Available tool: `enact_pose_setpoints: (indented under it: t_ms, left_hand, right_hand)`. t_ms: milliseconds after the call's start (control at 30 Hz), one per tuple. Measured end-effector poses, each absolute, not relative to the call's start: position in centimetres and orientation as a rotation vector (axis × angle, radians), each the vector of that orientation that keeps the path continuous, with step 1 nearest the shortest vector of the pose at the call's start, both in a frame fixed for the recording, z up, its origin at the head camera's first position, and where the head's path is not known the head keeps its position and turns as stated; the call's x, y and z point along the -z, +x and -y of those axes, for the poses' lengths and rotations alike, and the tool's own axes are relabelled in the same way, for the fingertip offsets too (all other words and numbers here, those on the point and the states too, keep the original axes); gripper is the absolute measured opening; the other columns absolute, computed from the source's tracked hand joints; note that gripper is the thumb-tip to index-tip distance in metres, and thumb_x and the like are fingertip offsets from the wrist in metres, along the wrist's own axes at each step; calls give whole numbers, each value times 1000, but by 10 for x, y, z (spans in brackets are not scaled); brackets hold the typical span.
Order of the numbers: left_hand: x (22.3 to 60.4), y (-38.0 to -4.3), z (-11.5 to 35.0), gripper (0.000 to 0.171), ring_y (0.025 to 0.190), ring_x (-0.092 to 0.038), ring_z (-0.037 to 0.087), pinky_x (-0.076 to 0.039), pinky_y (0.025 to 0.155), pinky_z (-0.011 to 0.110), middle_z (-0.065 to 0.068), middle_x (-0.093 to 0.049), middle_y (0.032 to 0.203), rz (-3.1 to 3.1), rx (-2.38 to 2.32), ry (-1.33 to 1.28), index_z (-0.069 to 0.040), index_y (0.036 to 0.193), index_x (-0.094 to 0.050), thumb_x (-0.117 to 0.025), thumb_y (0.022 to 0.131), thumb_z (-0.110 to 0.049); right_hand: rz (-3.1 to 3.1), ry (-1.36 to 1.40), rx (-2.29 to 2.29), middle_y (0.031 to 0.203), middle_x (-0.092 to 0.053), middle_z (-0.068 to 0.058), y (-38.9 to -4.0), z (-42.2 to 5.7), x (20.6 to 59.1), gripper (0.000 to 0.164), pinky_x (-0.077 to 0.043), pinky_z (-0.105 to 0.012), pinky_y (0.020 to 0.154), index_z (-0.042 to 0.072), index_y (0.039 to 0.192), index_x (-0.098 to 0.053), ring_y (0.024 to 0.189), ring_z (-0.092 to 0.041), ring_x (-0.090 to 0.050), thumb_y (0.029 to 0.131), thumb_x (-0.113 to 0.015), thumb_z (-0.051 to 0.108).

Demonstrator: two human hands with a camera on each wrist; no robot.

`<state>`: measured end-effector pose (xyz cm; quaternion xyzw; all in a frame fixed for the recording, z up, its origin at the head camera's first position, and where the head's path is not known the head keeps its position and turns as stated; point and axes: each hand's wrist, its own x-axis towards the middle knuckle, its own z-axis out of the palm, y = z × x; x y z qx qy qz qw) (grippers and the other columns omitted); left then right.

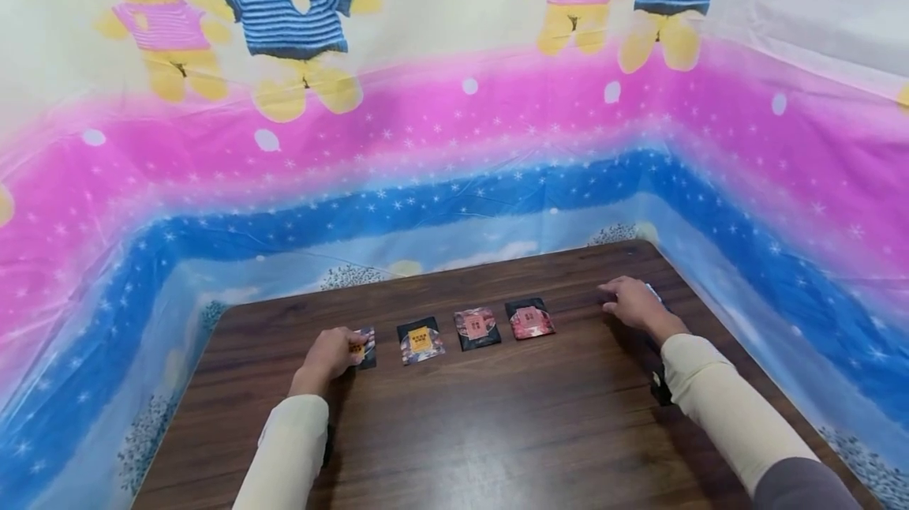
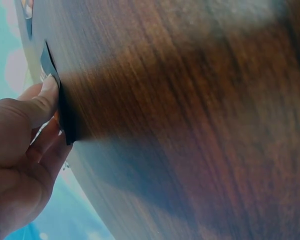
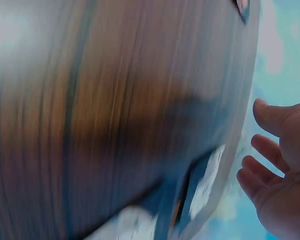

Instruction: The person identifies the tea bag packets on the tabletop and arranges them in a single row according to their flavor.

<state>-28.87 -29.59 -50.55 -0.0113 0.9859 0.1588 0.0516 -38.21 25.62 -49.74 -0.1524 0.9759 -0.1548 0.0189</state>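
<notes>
At the left end of a row of small flat packets, my left hand (image 1: 328, 354) pinches a dark packet (image 1: 367, 354) with an orange label. The left wrist view shows the thumb on the face of that packet (image 2: 66, 117) and fingers behind it, its edge tilted against the tabletop. Farther right in the row lie a black packet with an orange label (image 1: 420, 341) and two with pink labels, one packet (image 1: 477, 328) beside the other packet (image 1: 529, 318). My right hand (image 1: 634, 303) is over the far right of the table, fingers loosely bent and holding nothing.
Beneath my right arm lie dark and white flat items (image 3: 202, 182), partly hidden by the arm in the head view. The brown wooden table (image 1: 461, 423) ends close behind the row. A bear-printed cloth (image 1: 426, 123) hangs around its back and sides.
</notes>
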Motion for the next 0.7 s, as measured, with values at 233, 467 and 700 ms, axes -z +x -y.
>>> enact_pose_setpoints:
  t_ms: [233,467,700]
  left_hand:
    - [506,-287,299,45,120,-61,42,-49,104,57,25,-62,137,-2975,-503,-50,-11,133,-69,-76,90,-6]
    - [504,-286,296,44,122,-60,42,-49,105,57,25,-62,137,-2977,-504,-38,-11,133,-69,-75,91,-7]
    - [502,-286,295,40,122,-60,44,-49,104,57,25,-63,136,-2990,-475,-11,-10,132,-69,-74,93,-9]
  right_hand:
    - [-2984,-323,451,148,-49,-33,-389,-297,505,44,-36,-66,111,0,143,-57,137,-55,-41,101,-61,12]
    - [-2977,-334,413,146,-51,-32,-386,-309,521,45,-40,-65,109,1,143,-57,134,-55,-45,99,-64,12]
    - [-2994,-304,420,144,-53,-32,-391,-308,525,45,-40,-65,109,3,142,-59,133,-54,-47,98,-65,12]
